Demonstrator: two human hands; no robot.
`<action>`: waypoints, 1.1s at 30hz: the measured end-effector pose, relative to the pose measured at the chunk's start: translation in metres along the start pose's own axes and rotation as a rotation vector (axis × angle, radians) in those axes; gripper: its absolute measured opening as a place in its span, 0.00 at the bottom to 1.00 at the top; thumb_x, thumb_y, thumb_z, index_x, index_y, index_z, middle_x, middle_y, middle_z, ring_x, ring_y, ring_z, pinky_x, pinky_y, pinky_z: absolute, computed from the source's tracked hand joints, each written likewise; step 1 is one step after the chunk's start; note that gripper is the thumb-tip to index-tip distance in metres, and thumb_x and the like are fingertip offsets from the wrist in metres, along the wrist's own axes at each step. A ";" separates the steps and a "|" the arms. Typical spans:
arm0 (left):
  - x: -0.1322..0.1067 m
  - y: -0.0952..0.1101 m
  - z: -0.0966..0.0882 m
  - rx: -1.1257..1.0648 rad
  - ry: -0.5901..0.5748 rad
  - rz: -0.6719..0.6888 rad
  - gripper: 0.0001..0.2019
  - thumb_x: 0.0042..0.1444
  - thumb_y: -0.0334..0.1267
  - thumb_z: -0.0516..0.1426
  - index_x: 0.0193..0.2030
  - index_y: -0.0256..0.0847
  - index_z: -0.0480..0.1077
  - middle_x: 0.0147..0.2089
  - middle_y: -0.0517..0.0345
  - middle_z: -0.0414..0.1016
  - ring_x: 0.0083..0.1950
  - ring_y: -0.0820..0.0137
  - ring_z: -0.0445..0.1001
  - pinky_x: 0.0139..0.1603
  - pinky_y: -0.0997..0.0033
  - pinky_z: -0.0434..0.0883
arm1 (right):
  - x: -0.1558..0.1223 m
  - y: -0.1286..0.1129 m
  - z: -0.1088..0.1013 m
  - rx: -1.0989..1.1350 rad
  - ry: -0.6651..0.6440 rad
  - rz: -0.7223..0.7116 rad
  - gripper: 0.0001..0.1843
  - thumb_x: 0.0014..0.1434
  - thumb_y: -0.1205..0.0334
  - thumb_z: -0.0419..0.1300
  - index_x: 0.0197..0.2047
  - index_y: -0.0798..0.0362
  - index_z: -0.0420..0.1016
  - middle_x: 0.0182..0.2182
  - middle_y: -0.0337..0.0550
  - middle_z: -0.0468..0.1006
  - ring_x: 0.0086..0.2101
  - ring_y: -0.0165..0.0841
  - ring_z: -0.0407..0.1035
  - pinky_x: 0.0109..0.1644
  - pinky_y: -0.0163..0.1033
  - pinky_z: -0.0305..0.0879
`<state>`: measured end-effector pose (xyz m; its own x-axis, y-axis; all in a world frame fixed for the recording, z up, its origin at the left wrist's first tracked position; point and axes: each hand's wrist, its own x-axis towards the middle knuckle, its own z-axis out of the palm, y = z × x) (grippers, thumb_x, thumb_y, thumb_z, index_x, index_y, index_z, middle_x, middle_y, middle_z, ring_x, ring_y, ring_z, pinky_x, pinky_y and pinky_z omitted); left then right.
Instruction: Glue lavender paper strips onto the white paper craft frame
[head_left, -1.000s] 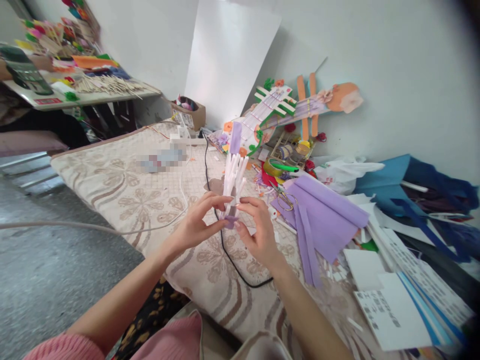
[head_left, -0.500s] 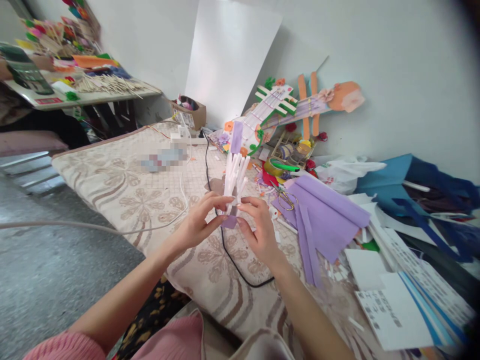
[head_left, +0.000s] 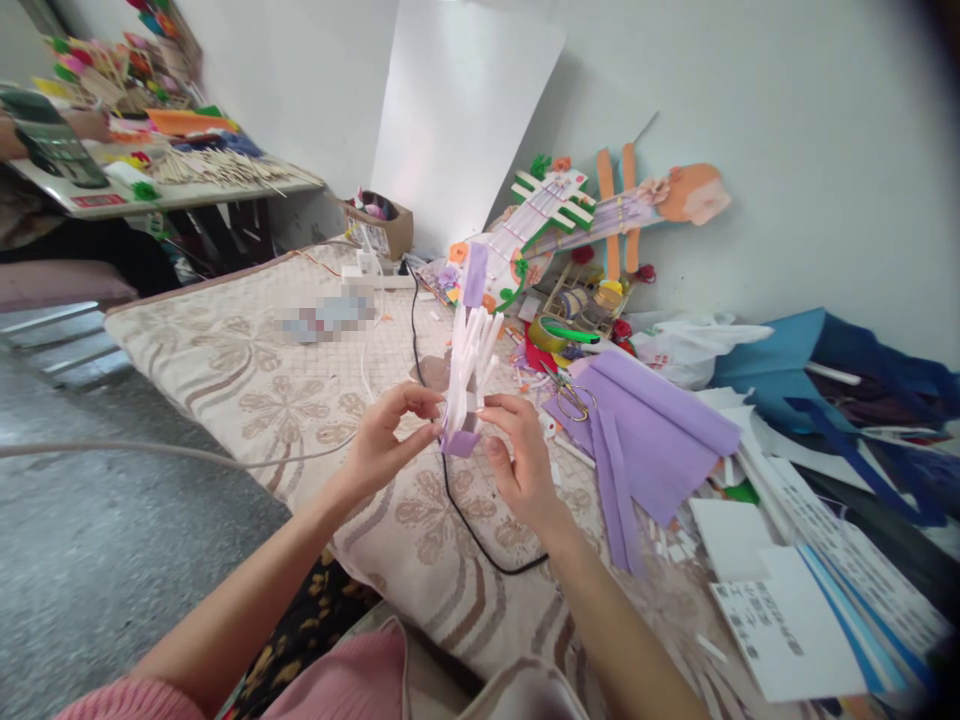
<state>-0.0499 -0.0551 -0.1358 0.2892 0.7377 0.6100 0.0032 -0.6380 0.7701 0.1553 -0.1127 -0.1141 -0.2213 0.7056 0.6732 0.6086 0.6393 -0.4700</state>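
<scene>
I hold a small paper craft piece (head_left: 468, 362) upright over the patterned mat (head_left: 247, 380): several white paper strips fan upward from a purple base, with one purple strip standing tallest. My right hand (head_left: 517, 462) pinches its lower part between fingers and thumb. My left hand (head_left: 386, 440) is just left of it, fingertips curled together in a pinch close to the strips; whether they touch the piece I cannot tell.
Purple paper sheets (head_left: 645, 430) with scissors (head_left: 568, 392) lie to the right, white and blue sheets (head_left: 810, 600) beyond. A black cable (head_left: 450, 500) runs under my hands. Tape rolls, a decorated cardboard craft (head_left: 570, 215) and a cardboard box (head_left: 379, 222) stand by the wall. A cluttered table (head_left: 150, 180) is far left.
My left fingertips have drawn slightly back from the strips. The piece has tilted a little, its purple base showing more; my right hand keeps its grip.
</scene>
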 end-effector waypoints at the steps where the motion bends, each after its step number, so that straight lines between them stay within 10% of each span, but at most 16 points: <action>1: -0.001 0.000 0.000 0.006 -0.023 -0.002 0.12 0.60 0.39 0.64 0.48 0.42 0.70 0.40 0.56 0.72 0.42 0.69 0.71 0.43 0.68 0.70 | 0.000 0.000 0.000 -0.001 0.001 -0.003 0.17 0.71 0.62 0.49 0.61 0.43 0.65 0.53 0.48 0.69 0.55 0.41 0.66 0.59 0.54 0.65; 33: -0.002 0.002 0.009 0.098 -0.054 0.055 0.15 0.59 0.33 0.63 0.48 0.43 0.63 0.42 0.57 0.68 0.43 0.71 0.69 0.46 0.67 0.70 | 0.003 0.002 0.001 -0.044 -0.023 -0.044 0.23 0.65 0.63 0.58 0.62 0.42 0.61 0.54 0.49 0.68 0.56 0.43 0.66 0.58 0.57 0.66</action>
<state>-0.0418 -0.0602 -0.1373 0.3424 0.6901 0.6376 0.0783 -0.6972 0.7126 0.1554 -0.1092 -0.1138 -0.2662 0.6842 0.6790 0.6303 0.6565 -0.4144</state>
